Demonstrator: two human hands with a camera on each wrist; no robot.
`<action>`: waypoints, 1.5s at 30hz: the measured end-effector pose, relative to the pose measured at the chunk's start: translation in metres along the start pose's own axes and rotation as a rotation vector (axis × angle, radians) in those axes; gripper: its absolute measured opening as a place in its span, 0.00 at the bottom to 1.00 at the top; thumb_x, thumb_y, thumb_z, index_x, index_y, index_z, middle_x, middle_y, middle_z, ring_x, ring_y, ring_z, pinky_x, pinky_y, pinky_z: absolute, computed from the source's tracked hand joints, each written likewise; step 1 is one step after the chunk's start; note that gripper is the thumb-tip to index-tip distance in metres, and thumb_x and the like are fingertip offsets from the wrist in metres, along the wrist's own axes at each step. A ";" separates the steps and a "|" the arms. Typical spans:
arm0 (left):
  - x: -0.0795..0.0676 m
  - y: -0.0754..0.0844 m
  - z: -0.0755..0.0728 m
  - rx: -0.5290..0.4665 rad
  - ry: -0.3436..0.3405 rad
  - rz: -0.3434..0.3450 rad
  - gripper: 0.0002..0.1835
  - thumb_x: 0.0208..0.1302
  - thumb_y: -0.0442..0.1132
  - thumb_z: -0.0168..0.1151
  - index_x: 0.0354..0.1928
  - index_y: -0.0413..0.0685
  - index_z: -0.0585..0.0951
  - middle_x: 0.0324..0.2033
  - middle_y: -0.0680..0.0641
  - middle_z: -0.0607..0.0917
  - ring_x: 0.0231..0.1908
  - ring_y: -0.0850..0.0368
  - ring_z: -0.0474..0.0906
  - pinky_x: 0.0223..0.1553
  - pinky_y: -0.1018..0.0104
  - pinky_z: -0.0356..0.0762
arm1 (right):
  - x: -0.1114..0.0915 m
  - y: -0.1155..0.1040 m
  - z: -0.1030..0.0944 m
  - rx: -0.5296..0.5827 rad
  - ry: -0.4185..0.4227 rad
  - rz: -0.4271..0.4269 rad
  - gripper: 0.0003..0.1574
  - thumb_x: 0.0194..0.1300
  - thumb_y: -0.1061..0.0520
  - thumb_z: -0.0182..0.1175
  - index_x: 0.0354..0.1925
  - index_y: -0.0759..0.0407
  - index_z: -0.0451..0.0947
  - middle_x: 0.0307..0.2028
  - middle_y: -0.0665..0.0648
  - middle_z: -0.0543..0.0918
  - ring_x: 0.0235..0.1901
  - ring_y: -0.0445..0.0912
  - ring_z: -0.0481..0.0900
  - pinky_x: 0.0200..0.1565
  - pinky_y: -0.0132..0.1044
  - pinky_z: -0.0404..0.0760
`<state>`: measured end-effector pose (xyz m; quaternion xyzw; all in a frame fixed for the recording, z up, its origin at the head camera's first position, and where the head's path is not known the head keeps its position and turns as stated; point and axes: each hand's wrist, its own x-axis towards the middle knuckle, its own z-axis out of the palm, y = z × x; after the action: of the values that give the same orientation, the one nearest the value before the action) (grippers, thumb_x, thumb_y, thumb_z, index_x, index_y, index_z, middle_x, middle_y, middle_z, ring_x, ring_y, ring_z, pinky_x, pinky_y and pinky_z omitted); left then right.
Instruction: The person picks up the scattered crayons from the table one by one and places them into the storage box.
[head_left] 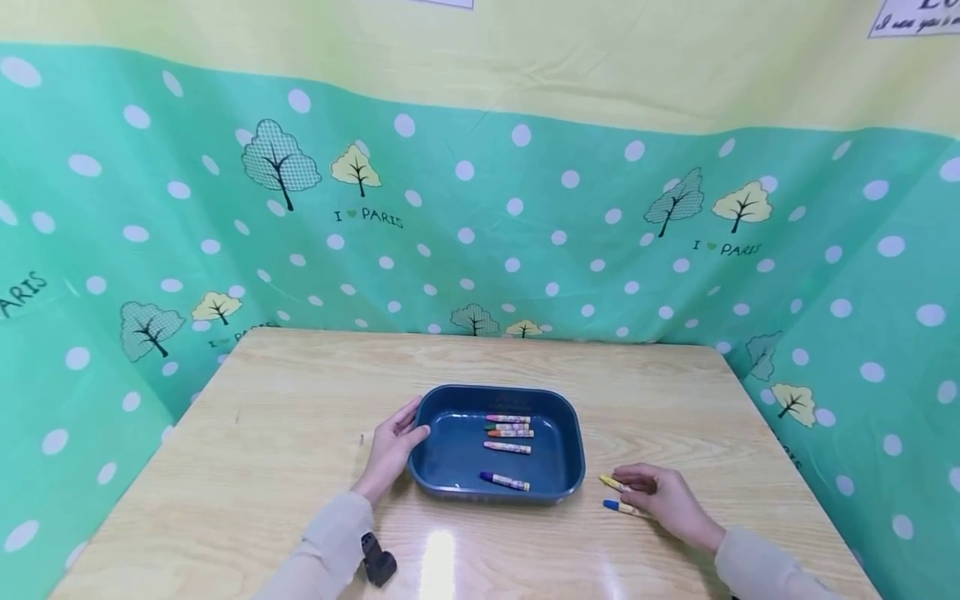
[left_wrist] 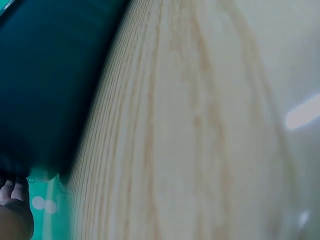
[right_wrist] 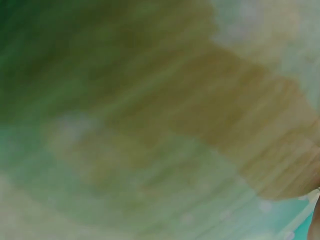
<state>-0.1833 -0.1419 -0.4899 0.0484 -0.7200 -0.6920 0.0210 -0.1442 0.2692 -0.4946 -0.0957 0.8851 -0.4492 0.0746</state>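
Note:
A dark blue rectangular tray (head_left: pixel 497 498) sits on the table, its side filling the upper left of the left wrist view. My left hand (head_left: pixel 393 446) grips its left rim, thumb over the edge and fingers outside. Inside lie several crayons, among them a pink (head_left: pixel 508 419), an orange (head_left: pixel 511 433), a pale pink (head_left: pixel 507 447) and a purple one (head_left: pixel 505 481). To the right of the tray, my right hand (head_left: pixel 667 500) pinches a yellow crayon (head_left: pixel 613 482) between thumb and fingers, low over the table. A blue crayon (head_left: pixel 622 507) lies just below the thumb. The right wrist view is blurred.
The light wooden table (head_left: pixel 300 375) extends around the tray. A green and yellow patterned curtain (head_left: pixel 517 250) hangs behind it and along both sides. A small black device (head_left: pixel 378 562) is at the left wrist.

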 end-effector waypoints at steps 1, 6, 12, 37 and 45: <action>0.000 0.000 0.000 -0.003 -0.002 0.004 0.28 0.58 0.28 0.56 0.63 0.40 0.66 0.63 0.38 0.67 0.62 0.45 0.63 0.60 0.65 0.65 | 0.001 0.000 0.000 -0.018 0.010 0.003 0.20 0.52 0.63 0.63 0.46 0.63 0.77 0.42 0.61 0.83 0.39 0.41 0.82 0.40 0.26 0.83; -0.001 0.002 0.001 -0.022 -0.019 0.017 0.28 0.58 0.27 0.55 0.63 0.37 0.65 0.62 0.36 0.66 0.63 0.44 0.63 0.61 0.64 0.64 | 0.003 -0.003 -0.001 -0.052 0.027 0.066 0.17 0.53 0.62 0.63 0.44 0.60 0.79 0.40 0.58 0.84 0.36 0.40 0.83 0.36 0.26 0.83; 0.000 0.002 0.001 -0.030 -0.016 0.010 0.29 0.58 0.26 0.55 0.63 0.38 0.65 0.62 0.36 0.66 0.62 0.45 0.63 0.61 0.65 0.65 | 0.005 -0.006 -0.004 -0.039 -0.008 0.101 0.17 0.55 0.61 0.62 0.45 0.61 0.79 0.41 0.59 0.84 0.36 0.39 0.82 0.35 0.26 0.83; 0.002 -0.001 -0.002 -0.022 -0.001 -0.002 0.29 0.57 0.27 0.56 0.62 0.40 0.67 0.62 0.39 0.68 0.62 0.47 0.64 0.59 0.66 0.67 | 0.050 -0.085 -0.020 -0.057 0.087 -0.081 0.17 0.58 0.60 0.60 0.47 0.62 0.79 0.44 0.60 0.83 0.42 0.48 0.82 0.39 0.28 0.84; 0.002 -0.001 -0.002 -0.023 -0.006 0.000 0.28 0.57 0.27 0.57 0.62 0.41 0.67 0.62 0.38 0.68 0.62 0.47 0.64 0.60 0.65 0.67 | 0.071 -0.107 0.006 0.007 0.072 -0.047 0.16 0.58 0.59 0.60 0.46 0.57 0.80 0.44 0.58 0.83 0.44 0.47 0.82 0.42 0.31 0.84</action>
<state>-0.1855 -0.1445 -0.4908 0.0463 -0.7122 -0.7002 0.0195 -0.2008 0.1857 -0.4147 -0.0998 0.8831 -0.4573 0.0323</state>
